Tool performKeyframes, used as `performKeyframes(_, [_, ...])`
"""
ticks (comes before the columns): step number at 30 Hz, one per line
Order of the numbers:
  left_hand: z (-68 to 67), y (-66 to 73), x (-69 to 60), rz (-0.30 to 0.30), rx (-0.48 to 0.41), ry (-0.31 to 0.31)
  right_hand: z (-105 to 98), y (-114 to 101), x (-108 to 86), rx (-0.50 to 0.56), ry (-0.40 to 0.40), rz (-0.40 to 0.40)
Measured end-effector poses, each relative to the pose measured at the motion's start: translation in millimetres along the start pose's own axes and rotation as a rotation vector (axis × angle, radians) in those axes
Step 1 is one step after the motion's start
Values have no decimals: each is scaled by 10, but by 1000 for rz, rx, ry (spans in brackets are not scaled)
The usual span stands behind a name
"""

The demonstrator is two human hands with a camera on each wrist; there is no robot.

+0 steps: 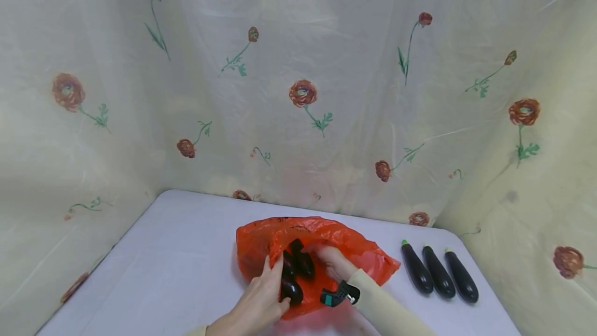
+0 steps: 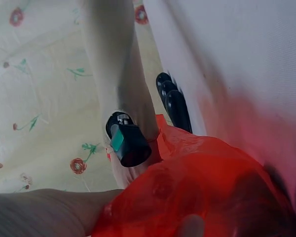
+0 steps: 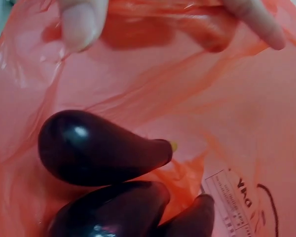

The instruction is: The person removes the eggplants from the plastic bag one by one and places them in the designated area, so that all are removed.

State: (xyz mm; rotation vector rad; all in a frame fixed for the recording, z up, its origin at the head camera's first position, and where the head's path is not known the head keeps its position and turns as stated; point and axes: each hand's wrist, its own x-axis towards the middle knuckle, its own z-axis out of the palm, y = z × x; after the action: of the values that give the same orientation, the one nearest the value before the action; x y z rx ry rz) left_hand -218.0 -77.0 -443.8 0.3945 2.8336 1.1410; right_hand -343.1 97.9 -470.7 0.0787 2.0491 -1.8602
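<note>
My left hand (image 1: 263, 292) grips the near left rim of a red plastic bag (image 1: 317, 227). In the right wrist view its thumb lies over the plastic, with the other fingers partly behind it. Inside the bag lie three dark purple eggplants (image 3: 101, 150), side by side with their stem ends pointing away from me. My right hand (image 1: 333, 263) reaches into the bag's mouth on the right, close to the far eggplant (image 1: 305, 263). Its fingers are partly hidden by the plastic. In the right wrist view no fingers are around the eggplants.
Three more eggplants (image 1: 438, 271) lie in a row on the white table (image 1: 154, 268), right of the bag. A black wrist device (image 1: 340, 294) is strapped to the right wrist. Pale flowered sheeting (image 1: 345, 66) hangs behind and beside the table.
</note>
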Motion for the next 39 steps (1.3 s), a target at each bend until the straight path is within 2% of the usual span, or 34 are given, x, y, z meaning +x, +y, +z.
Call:
performKeyframes(6, [8,-6,-12,38,21,26,31,68,21,-63,-3,-19])
performKeyframes(16, [18,-21,-14,52,24,25,62,136,-6,-66,35,-25])
performKeyframes(19, [17,-13,-8,46,20,26,54,144,-15,-58,22,-29])
performKeyframes(26, [31,4,-18,31,25,24,-29,149,-25,-37,-62,-104])
performKeyframes(29, [32,13,-13,24,20,21,-55,126,-46,1,-80,-76])
performKeyframes(35, [30,10,-8,28,22,27,-72,67,-127,65,5,43])
performKeyframes(39, [32,-3,-5,21,16,29,-86,30,-216,99,2,75])
